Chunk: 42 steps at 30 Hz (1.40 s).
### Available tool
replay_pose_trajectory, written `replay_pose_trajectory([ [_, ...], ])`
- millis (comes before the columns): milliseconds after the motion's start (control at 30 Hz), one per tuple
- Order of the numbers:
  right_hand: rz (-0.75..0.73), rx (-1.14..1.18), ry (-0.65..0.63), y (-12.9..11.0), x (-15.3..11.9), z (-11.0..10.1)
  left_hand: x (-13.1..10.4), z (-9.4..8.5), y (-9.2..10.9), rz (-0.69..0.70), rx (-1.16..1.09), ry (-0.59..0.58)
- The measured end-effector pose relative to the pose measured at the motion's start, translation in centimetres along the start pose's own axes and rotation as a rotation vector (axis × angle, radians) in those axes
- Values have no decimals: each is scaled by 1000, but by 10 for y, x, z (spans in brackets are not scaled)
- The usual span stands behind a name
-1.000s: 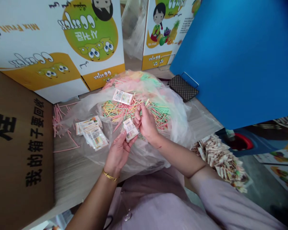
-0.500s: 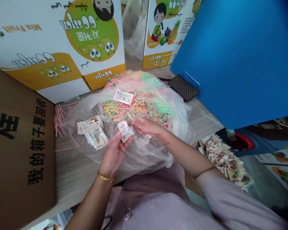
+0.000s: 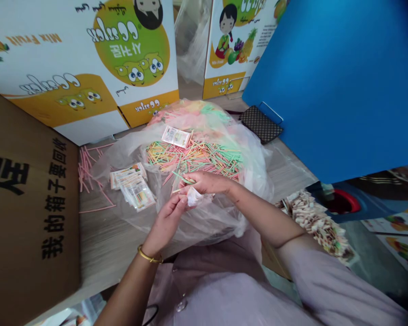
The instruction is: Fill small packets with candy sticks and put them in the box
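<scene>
My left hand (image 3: 168,219) pinches the edge of a small white printed sachet (image 3: 193,198), its mouth turned toward my right side. Close against it, my right hand (image 3: 209,182) has its fingers closed on a few thin candy sticks (image 3: 182,177), green and pale yellow. Both hands are over a clear plastic bag (image 3: 136,140), spread open around a heap of pink, yellow and green sticks (image 3: 204,156). One flat sachet (image 3: 176,136) lies on that heap. To the left, a small pile of sachets (image 3: 136,190) rests on the plastic.
Loose pink sticks (image 3: 85,170) lie on the grey table (image 3: 98,244) beside a brown carton (image 3: 30,217). Printed white-and-yellow cartons (image 3: 81,59) stand behind. A checked pouch (image 3: 261,124) sits near a blue panel (image 3: 343,90). Many sachets (image 3: 316,222) are heaped lower right.
My right hand has come slightly down and left, and sticks now show in its fingers. The sachet in my left hand has moved right and tilted, close to the right hand.
</scene>
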State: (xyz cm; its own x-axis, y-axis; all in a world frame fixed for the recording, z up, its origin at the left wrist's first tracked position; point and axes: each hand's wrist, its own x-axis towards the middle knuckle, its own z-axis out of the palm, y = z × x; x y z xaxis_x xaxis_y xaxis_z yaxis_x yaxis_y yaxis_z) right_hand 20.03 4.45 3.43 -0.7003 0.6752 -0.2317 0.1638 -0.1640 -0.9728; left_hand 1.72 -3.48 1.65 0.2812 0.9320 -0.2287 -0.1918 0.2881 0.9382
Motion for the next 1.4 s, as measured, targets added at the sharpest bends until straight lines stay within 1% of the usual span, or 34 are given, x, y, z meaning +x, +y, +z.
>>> replay_pose_trajectory([
  [100,-14,181,147,3,4,2,2,5,-3,-17,-260,124],
  [167,-34,291,205,5,5,2,3,5,-7,-17,-299,185],
  [200,-43,317,205,6,5,2,3,4,-8,-20,-275,186],
  [267,-47,321,174,8,5,3,2,1,-10,-22,-179,136],
  [333,-23,292,139,11,3,4,1,-2,-9,7,-47,85],
  [467,23,232,55,12,-2,8,1,-7,-2,102,209,85],
  [533,22,245,33,10,-4,9,1,-10,0,95,253,62],
  [600,15,313,71,8,-4,7,1,-11,0,61,197,37],
  [667,1,389,131,5,-4,5,1,-10,-2,35,65,38],
  [700,-4,410,138,5,-3,4,0,-8,-2,27,-3,44],
  [767,8,396,93,4,-3,5,0,-4,-2,4,-103,46],
  [833,43,340,28,5,-1,8,-1,1,-3,-34,-143,18],
  [867,51,317,24,6,1,10,-1,4,-3,-50,-151,5],
  [900,50,306,51,6,3,12,-2,6,-3,-63,-154,-1],
  [967,26,347,185,7,7,12,-2,7,-4,-84,-164,26],
  [1067,-1,537,396,5,14,2,-1,3,-5,-113,-215,151],
  [1133,-9,677,483,4,17,-9,1,-2,-4,-118,-260,239],
  [1200,3,776,558,2,18,-17,2,-5,-3,-116,-293,289],
  [1300,27,842,662,-1,17,-23,3,-5,-1,-136,-319,283],
  [1333,16,851,677,-2,16,-23,3,-4,-1,-153,-317,264],
  [1400,-43,862,657,-7,13,-19,2,-1,-3,-188,-298,226],
])
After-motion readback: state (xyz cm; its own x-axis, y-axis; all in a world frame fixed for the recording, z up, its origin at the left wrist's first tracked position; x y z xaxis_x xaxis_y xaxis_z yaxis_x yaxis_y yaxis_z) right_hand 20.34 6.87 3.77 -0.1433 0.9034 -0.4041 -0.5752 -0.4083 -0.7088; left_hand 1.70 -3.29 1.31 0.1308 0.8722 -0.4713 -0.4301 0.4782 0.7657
